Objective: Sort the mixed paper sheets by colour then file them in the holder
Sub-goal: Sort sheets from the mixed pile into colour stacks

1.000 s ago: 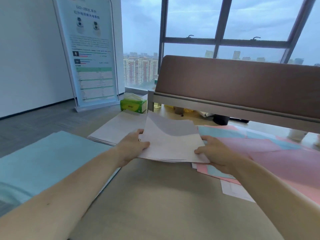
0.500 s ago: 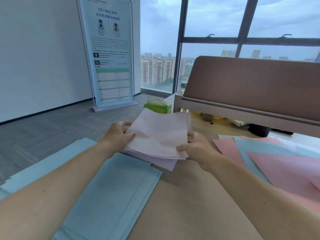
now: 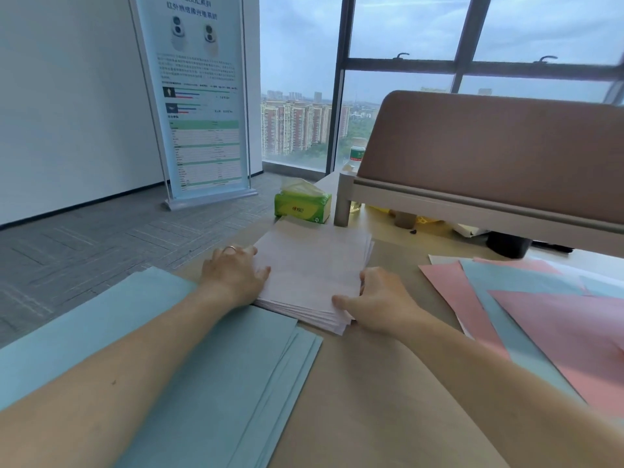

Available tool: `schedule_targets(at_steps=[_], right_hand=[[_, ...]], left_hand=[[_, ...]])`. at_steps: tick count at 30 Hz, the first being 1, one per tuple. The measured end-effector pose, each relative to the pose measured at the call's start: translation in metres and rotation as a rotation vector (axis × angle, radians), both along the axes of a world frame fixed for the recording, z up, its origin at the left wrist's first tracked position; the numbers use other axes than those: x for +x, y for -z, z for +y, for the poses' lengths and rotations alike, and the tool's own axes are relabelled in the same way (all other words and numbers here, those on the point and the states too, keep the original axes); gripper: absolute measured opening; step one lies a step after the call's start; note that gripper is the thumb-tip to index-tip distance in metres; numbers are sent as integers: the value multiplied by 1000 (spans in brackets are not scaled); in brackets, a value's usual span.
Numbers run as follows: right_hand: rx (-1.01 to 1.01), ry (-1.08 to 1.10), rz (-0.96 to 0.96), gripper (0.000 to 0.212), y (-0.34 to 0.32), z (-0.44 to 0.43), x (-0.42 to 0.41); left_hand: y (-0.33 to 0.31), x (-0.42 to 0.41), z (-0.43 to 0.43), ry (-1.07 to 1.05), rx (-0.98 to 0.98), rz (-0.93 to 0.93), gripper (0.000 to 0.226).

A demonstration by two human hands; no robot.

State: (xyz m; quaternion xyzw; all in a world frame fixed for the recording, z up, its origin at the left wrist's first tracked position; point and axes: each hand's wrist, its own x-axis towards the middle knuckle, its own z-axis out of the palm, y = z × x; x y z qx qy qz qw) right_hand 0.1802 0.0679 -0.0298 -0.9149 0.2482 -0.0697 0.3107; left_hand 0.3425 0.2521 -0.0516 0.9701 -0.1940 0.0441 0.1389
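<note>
Presently the white stack (image 3: 314,275) is rested on the table (image 3: 371,400) between both hands. Its near corner is pinched by the right hand (image 3: 381,298), thumb on top. The left hand (image 3: 233,273) is laid against the left edge; whether its fingers are hooked under cannot be told. A blue pile (image 3: 209,383) is set near left, and pink and blue sheets (image 3: 540,315) are seen mixed at right. Step judged: colour sorting, whites squared. Next: release, then one mixed sheet drawn off singly

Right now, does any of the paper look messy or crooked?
Yes. The pink and blue sheets on the right lie mixed, overlapping at different angles. The white stack between the left hand and right hand has stepped near edges. The blue stack is slightly fanned.
</note>
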Motion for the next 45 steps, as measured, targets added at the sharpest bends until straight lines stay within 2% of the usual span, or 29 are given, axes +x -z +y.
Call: schedule_targets(at_steps=[3,8,11,14,17,20,23,27,30,33,35,38,42,45], right_hand=[[-98,4,30,37,-9,5,-3],[18,28,66,39,-17,13,-3],[24,14,71,39,-13,14,-1],[-10,-8,59,39,-14,7,-7],[-61,-14,67,51,-19,-10,-26],[-127,35,61,68,-30,-41,-69],[-179,68,70,60,-42,-83,-126],[-243,208,110,66,-46,-134,-208],[-262,277,118,71,-39,-168,-267],[-325,339,103,77,-28,-194,-320],[-362,362,128,84,-19,-206,-347],[-362,396,176,90,1,-215,-374],[-364,398,136,86,26,-217,-387],[-396,402,63,80,33,-217,-390]], left_hand=[[-1,-1,-8,10,-4,65,72],[-4,9,-9,77,-108,142,78],[-2,12,-6,85,-77,155,79],[-7,0,-16,72,35,62,79],[-20,-31,-47,177,22,-47,79],[-37,-76,-92,348,26,-102,81],[-51,-133,-139,496,-5,-106,75],[-55,-214,-195,656,-21,-54,58],[-44,-269,-226,758,-6,-8,73],[-29,-316,-243,873,-53,53,75],[-15,-335,-244,881,-133,88,73],[6,-342,-239,839,-149,31,65],[18,-340,-237,798,-167,-48,64],[20,-336,-236,735,-127,-42,74]])
